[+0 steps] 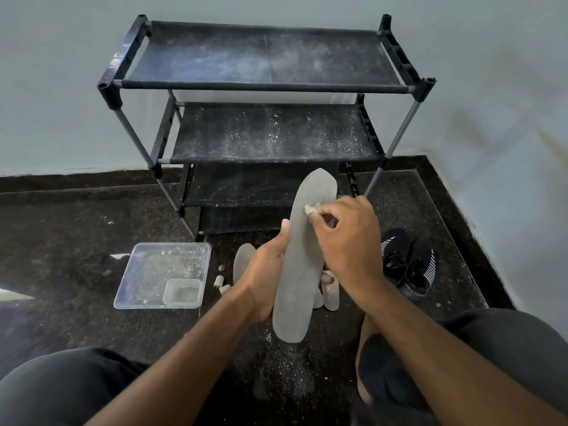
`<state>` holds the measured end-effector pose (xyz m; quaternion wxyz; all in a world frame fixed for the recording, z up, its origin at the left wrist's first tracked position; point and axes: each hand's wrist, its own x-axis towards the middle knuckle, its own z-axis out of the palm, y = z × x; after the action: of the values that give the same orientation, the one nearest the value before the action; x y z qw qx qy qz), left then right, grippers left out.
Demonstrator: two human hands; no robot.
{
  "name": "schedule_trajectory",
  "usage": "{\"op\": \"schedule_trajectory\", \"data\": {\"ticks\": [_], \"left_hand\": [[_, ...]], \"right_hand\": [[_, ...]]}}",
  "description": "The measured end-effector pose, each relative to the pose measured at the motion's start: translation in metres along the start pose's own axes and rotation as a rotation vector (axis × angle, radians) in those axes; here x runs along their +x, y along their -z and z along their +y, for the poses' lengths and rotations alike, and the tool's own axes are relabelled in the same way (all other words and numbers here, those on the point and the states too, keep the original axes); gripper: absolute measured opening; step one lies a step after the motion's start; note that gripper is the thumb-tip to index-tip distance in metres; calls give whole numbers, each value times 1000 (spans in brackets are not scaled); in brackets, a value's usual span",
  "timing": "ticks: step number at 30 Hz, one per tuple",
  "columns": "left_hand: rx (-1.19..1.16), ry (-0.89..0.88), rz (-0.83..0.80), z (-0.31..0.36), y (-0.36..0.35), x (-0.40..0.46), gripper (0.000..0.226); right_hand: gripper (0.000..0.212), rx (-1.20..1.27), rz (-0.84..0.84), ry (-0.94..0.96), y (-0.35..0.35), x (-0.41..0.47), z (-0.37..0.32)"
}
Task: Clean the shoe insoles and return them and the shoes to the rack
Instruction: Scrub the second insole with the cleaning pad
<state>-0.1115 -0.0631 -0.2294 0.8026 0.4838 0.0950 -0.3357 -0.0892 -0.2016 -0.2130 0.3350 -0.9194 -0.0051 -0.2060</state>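
Observation:
My left hand grips a long grey insole at its middle and holds it upright, toe end up. My right hand pinches a small pale wad against the insole's upper part. A second grey insole lies on the floor behind my left hand, partly hidden. More pale insoles lie under the held one. A pair of black shoes with white stripes stands on the floor to the right. The black shoe rack stands against the wall, its shelves dusty and bare.
A clear plastic tray with a small tub in its corner sits on the dark floor at left. Small pale pieces lie beside it. White crumbs dust the floor below the insole. My knees fill the lower corners.

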Motion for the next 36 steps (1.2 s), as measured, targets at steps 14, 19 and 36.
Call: {"op": "schedule_trajectory", "data": {"ticks": [14, 19, 36], "left_hand": [[-187, -70, 178, 6, 16, 8, 72], [-186, -77, 193, 11, 12, 4, 78], [-99, -7, 187, 13, 1, -4, 72]], "right_hand": [[13, 31, -253, 110, -10, -25, -20], [12, 9, -285, 224, -9, -32, -19], [20, -32, -231, 231, -13, -31, -17]]}}
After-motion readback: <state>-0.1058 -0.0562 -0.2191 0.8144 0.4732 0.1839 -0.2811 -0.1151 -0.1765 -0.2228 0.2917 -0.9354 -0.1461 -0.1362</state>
